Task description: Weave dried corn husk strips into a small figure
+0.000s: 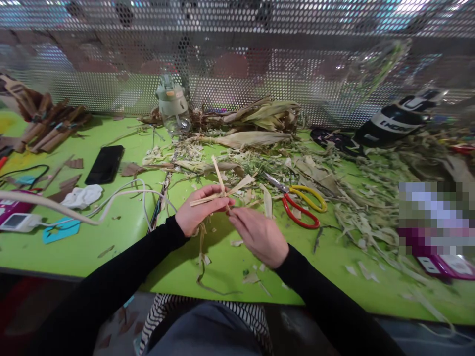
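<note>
Between thumb and fingers, my left hand (200,210) pinches a small bundle of crossed corn husk strips (239,185), pale and stiff, with ends sticking out several ways. Close against it, my right hand (261,233) is closed, its fingertips at the lower end of the strips; the exact part it grips is hidden. A thin husk strand hangs below the hands toward the table. Right of them lie scissors (284,190), blades apart, with one red and one yellow handle. Loose husk scraps (267,200) are scattered around both hands.
Dried corn husks (252,139) are heaped along the perforated metal screen (222,64). A clear bottle (172,106) and a black bottle (393,121) stand or lean there. Left are a phone (105,164), white cables (122,190) and bark-like bundles (55,126). The green table's (129,252) front edge is near me.
</note>
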The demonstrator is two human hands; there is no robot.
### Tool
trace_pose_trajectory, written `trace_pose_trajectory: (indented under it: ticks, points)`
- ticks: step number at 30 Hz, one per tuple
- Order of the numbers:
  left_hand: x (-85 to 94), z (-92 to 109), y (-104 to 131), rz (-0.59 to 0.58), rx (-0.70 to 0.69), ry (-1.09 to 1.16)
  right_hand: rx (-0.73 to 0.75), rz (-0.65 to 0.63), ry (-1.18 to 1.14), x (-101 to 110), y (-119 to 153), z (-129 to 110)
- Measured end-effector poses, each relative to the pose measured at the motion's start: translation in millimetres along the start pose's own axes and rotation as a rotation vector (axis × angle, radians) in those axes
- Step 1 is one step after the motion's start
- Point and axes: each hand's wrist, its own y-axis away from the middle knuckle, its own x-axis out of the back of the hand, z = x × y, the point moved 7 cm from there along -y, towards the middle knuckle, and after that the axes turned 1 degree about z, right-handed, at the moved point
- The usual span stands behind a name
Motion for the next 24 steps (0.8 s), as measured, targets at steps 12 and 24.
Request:
trace_pose_trajectory:
  ticks: [12,24]
  points:
    - [-15.4,-5,8,-0.253,0.114,-0.179,-0.180,0.168,-0.244,20,1,13]
    - [-17.8,-1,9,-0.207,0.084,-0.093,-0.375,0.052,-0.663,4,0,23]
